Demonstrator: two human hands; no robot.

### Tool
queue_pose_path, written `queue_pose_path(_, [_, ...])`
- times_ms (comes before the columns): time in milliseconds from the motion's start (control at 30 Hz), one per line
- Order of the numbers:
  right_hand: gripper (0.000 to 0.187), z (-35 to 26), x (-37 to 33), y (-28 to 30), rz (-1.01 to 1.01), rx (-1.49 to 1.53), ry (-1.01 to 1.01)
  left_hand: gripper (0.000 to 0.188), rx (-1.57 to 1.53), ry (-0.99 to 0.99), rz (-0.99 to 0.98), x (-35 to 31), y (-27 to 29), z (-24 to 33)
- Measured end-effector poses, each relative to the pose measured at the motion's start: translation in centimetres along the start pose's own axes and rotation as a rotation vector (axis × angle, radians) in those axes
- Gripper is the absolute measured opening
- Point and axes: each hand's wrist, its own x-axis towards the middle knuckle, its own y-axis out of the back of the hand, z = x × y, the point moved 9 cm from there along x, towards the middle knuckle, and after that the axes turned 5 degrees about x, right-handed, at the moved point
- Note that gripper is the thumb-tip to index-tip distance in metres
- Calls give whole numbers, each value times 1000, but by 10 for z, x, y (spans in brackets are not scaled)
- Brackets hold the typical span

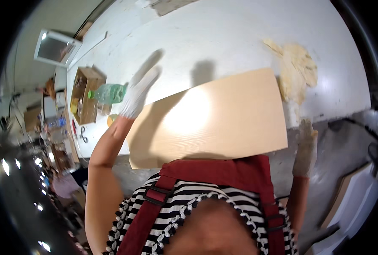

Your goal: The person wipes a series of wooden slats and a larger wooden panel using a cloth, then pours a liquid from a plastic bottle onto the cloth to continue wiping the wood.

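White table (pixel 240 38) | left hand (pixel 139 94): outstretched, fingers straight, empty, near pale board (pixel 231 121) | right hand (pixel 305 148): grip unclear

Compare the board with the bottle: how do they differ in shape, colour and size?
The board is flat and straight-edged; the bottle is rounded. The board is opaque pale tan, while the bottle is see-through green with a brighter green cap. The board looks far larger than the bottle. Both appear close to the gloved left hand in this view.

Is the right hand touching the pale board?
Apart: the head view shows a gap between the right hand and the near pale board, beyond its right edge.
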Motion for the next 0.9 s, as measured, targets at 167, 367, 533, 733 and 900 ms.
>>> queue_pose_path(167, [60,21,62,-67,-417,-78,-71,90,-61,307,463,-158,122,-99])
queue_pose_path(367, [70,42,71,-118,-452,-61,-445,74,-585,635,50,-223,59,-154])
queue_pose_path(533, [62,47,83,-112,-416,-59,-321,63,-915,748,-55,-217,38,-156])
queue_pose_path(733, [61,48,90,-104,-357,-155,-282,52,-927,678,-14,-214,35,-157])
queue_pose_path(900, [60,37,107,-82,-291,-241,-183,57,-1094,633,-70,-218,36,-162])
